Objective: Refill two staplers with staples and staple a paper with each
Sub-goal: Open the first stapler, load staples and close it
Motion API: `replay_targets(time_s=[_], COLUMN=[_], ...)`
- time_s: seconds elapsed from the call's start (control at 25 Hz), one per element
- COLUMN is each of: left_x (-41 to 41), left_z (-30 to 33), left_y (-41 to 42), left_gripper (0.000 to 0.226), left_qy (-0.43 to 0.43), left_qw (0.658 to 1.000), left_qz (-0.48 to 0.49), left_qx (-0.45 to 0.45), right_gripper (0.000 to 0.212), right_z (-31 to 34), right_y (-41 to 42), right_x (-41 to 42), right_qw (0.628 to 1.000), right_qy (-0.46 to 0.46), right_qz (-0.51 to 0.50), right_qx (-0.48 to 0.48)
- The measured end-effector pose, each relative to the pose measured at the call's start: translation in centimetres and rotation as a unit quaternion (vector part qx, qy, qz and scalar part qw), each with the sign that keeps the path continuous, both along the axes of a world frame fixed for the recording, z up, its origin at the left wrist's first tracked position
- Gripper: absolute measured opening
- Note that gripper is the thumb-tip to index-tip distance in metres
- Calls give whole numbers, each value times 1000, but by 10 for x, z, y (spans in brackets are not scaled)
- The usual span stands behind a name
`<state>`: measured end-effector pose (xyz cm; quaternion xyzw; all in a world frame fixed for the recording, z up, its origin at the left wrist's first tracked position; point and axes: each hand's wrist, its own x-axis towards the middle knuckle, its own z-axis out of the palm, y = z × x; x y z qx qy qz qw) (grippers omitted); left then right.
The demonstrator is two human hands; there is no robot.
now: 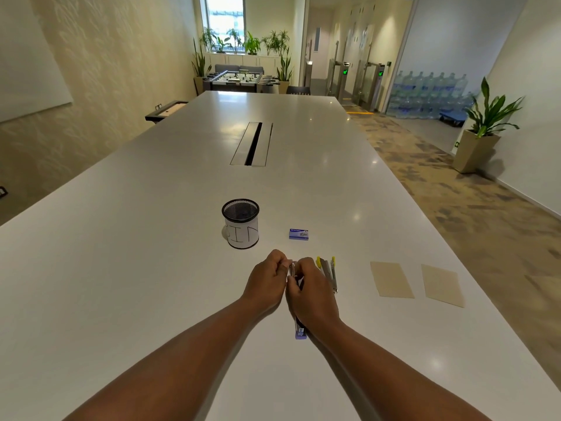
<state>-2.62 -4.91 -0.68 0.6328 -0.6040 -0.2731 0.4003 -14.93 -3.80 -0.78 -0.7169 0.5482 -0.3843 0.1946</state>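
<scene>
Both hands, left (267, 279) and right (309, 287), pinch the purple stapler (299, 325) on the tabletop (151, 253) at six o'clock. Small, rigid and light, it probably handles best gripped along its sides. Its slim metal channel looks opened; a yellow stapler (328, 273) lies just right.

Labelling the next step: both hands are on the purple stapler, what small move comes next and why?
Probably seat the staple strip in the purple stapler, then close it. Both the left hand and right hand pinch at its opened front end, the staple box lies shut beyond, and the yellow stapler and both papers lie untouched.
</scene>
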Motion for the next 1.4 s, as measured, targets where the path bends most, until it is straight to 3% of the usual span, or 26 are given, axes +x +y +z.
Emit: replay_targets(time_s=[0.12,0.44,1.0,1.24,1.4], left_x=[0,-1,3,2,3], left_z=[0,-6,-6,-9,-11], left_y=[0,-1,-4,-5,-5], left_gripper=[19,19,15,16,15], left_qy=[-9,9,182,217,197], left_qw=[1000,1000,983,975,980], left_qz=[-4,15,3,-28,-32], left_qx=[-12,-7,-4,24,21], right_gripper=[11,7,16,15,18], right_z=[-2,-8,-14,-15,-15], right_y=[2,19,15,14,13], right_x=[-7,-20,-18,-20,-20], right_qw=[1000,999,999,999,999], right_qy=[-14,-4,-14,-14,-19], right_qz=[17,52,29,28,29], right_qx=[23,4,14,13,12])
